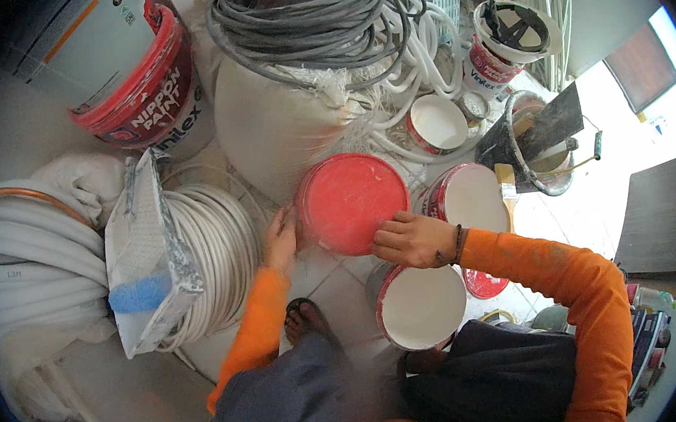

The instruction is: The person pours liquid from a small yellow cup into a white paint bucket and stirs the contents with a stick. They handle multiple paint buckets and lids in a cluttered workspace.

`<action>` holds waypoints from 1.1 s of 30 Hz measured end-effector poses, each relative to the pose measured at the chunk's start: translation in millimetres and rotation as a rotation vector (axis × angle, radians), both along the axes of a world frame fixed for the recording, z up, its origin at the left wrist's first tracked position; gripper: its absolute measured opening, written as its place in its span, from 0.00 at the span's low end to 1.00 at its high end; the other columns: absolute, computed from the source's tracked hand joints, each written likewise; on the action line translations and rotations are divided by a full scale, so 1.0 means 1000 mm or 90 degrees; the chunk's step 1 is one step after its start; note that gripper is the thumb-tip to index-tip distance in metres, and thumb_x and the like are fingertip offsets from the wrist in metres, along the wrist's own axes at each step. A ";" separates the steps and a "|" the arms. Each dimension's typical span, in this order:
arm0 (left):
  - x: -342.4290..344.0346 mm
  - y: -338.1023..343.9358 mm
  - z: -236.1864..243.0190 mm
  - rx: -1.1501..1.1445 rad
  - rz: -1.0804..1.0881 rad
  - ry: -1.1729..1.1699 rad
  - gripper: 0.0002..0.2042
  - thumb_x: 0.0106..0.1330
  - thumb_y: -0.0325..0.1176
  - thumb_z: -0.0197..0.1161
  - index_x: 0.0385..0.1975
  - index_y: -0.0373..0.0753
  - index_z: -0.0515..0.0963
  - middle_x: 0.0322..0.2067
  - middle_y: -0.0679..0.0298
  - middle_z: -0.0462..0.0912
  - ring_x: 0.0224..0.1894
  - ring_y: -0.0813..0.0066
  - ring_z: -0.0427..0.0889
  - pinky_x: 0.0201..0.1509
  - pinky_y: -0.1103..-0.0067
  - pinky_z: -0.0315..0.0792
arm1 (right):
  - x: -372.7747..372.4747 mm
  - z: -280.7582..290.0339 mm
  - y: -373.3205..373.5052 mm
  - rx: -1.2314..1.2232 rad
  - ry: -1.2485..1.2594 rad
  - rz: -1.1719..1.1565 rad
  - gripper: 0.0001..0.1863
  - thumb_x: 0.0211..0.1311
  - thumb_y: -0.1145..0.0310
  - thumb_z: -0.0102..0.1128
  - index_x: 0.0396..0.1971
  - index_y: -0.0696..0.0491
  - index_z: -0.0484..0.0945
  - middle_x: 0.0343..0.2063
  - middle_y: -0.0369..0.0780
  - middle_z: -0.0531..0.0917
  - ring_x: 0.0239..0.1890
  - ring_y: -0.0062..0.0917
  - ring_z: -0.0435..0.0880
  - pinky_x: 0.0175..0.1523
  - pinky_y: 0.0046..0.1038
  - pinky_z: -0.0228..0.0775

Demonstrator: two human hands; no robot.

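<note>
1. The red round lid (354, 203) sits mid-view between the two hands; its support is mostly hidden.
2. The left hand (279, 240) has its fingers at the lid's left edge; I cannot tell whether that grip pinches.
3. The right hand (408, 239) bends its fingers over the lid's right edge; its thumb is hidden, so I cannot tell whether it pinches.
4. Upper left, a big red-and-white paint bucket (149, 99) bears bold white lettering on red and dark lettering on white; the grey pail (82, 48) inside it has an orange stripe.
5. Faint print marks the white pipe coil (32, 280).
6. A bulging sack (271, 127) closes off the far side, a white cable coil (215, 257) the left.
7. Bare floor tiles (337, 293) show below the lid.
</note>
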State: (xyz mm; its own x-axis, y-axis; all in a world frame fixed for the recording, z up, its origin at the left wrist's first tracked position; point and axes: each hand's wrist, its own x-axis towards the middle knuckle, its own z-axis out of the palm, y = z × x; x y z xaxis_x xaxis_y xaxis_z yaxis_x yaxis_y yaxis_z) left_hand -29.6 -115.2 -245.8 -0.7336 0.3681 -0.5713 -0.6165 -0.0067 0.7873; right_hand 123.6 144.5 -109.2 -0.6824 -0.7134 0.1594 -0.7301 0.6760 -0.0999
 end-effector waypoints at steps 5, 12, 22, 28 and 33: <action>0.033 0.003 0.022 0.015 0.016 -0.084 0.19 0.79 0.43 0.54 0.64 0.43 0.71 0.41 0.67 0.82 0.37 0.76 0.82 0.40 0.77 0.79 | 0.009 0.000 -0.011 -0.012 -0.056 -0.029 0.19 0.57 0.64 0.56 0.49 0.53 0.76 0.42 0.38 0.76 0.48 0.31 0.79 0.49 0.34 0.71; 0.026 0.013 0.070 -0.266 0.049 0.567 0.20 0.76 0.42 0.56 0.60 0.38 0.75 0.49 0.59 0.83 0.51 0.63 0.82 0.56 0.67 0.74 | 0.007 0.004 -0.009 0.018 -0.110 -0.118 0.17 0.58 0.65 0.58 0.48 0.49 0.76 0.45 0.40 0.77 0.53 0.35 0.77 0.55 0.39 0.68; -0.012 0.063 0.077 -0.253 -0.133 0.684 0.17 0.75 0.40 0.55 0.51 0.33 0.79 0.48 0.47 0.82 0.52 0.46 0.81 0.59 0.64 0.72 | -0.045 0.007 -0.011 -0.198 -0.045 -0.358 0.15 0.63 0.67 0.61 0.47 0.56 0.76 0.46 0.45 0.76 0.51 0.46 0.75 0.58 0.45 0.67; -0.016 0.074 0.051 -0.261 -0.080 0.504 0.22 0.76 0.47 0.53 0.43 0.30 0.80 0.42 0.45 0.84 0.47 0.48 0.83 0.53 0.65 0.73 | -0.114 -0.065 0.022 -0.350 -0.245 -0.698 0.24 0.76 0.52 0.46 0.42 0.61 0.77 0.34 0.54 0.81 0.42 0.53 0.80 0.53 0.47 0.69; -0.013 0.072 0.055 -0.324 -0.055 0.387 0.27 0.74 0.53 0.55 0.35 0.28 0.80 0.32 0.45 0.84 0.36 0.54 0.83 0.45 0.66 0.74 | -0.125 -0.065 0.020 -0.388 -0.402 -0.797 0.35 0.76 0.42 0.35 0.41 0.63 0.79 0.38 0.61 0.83 0.47 0.58 0.81 0.56 0.51 0.68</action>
State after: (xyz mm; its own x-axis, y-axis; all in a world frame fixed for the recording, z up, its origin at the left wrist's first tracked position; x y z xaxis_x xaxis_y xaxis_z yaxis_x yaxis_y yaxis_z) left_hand -42.3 -43.4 -191.0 -0.9512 0.2404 -0.1934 -0.0596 0.4720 0.8796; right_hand -1.7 164.7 -174.6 -0.8450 0.4190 -0.3324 0.5273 0.5487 -0.6488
